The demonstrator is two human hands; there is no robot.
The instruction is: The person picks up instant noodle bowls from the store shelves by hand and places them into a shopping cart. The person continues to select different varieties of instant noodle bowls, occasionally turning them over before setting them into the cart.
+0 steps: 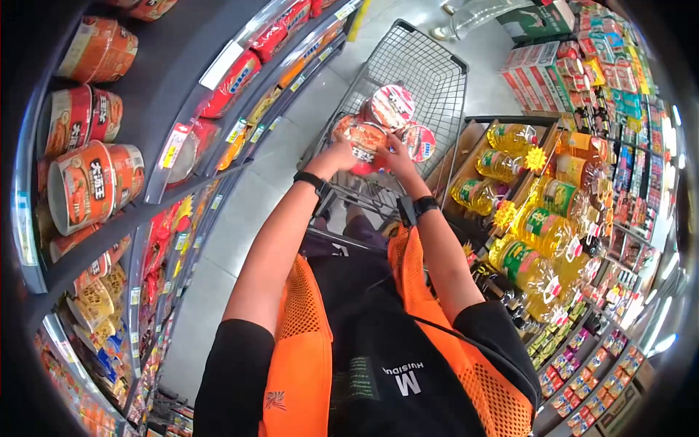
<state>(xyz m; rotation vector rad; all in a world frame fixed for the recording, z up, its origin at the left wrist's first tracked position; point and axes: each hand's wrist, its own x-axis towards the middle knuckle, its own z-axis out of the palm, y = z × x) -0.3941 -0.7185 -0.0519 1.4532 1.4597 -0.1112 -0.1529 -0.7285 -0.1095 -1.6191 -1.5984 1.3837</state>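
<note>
Over the near end of a shopping cart (442,61), my left hand (338,154) and my right hand (397,158) hold an orange-red instant noodle bowl (364,138) between them. The fingers of each hand are curled against its sides, partly hidden by it. Just beyond it is another noodle bowl (393,106) with a red and white lid. A smaller noodle cup (419,143) lies by my right hand, its round lid facing up.
Shelves on the left carry noodle bowls (82,186) and red noodle packs (231,84). To the right of the cart, yellow oil bottles (542,231) stand in a display rack. At the top, a person's leg (484,16) shows beyond the cart.
</note>
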